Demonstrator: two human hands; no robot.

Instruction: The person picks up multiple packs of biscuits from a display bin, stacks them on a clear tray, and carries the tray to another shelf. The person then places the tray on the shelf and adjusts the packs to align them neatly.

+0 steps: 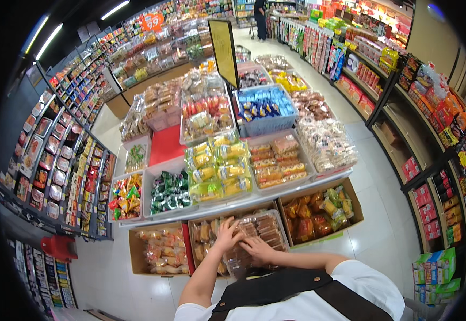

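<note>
Both my hands rest on brown wrapped cakes (271, 228) in a clear plastic tray, which sits over a cardboard box of packaged bread rolls (205, 232). My left hand (228, 234) lies at the tray's upper left, fingers spread over the packs. Just to its right, my right hand (257, 249) reaches in with bent fingers, touching the packs. Whether either hand grips a pack cannot be told. Left of this box stands a cardboard box of wrapped pastries (164, 250); on the right, another box (321, 212) holds orange and green-yellow packs.
Ahead is a display table (209, 209) with bins of yellow packs (217, 168), green-wrapped sweets (170, 190), buns (279, 162) and blue packs (265, 102). A black-framed sign (224, 52) rises from it. Shelves (401, 136) flank the right. A person (260, 18) stands far back.
</note>
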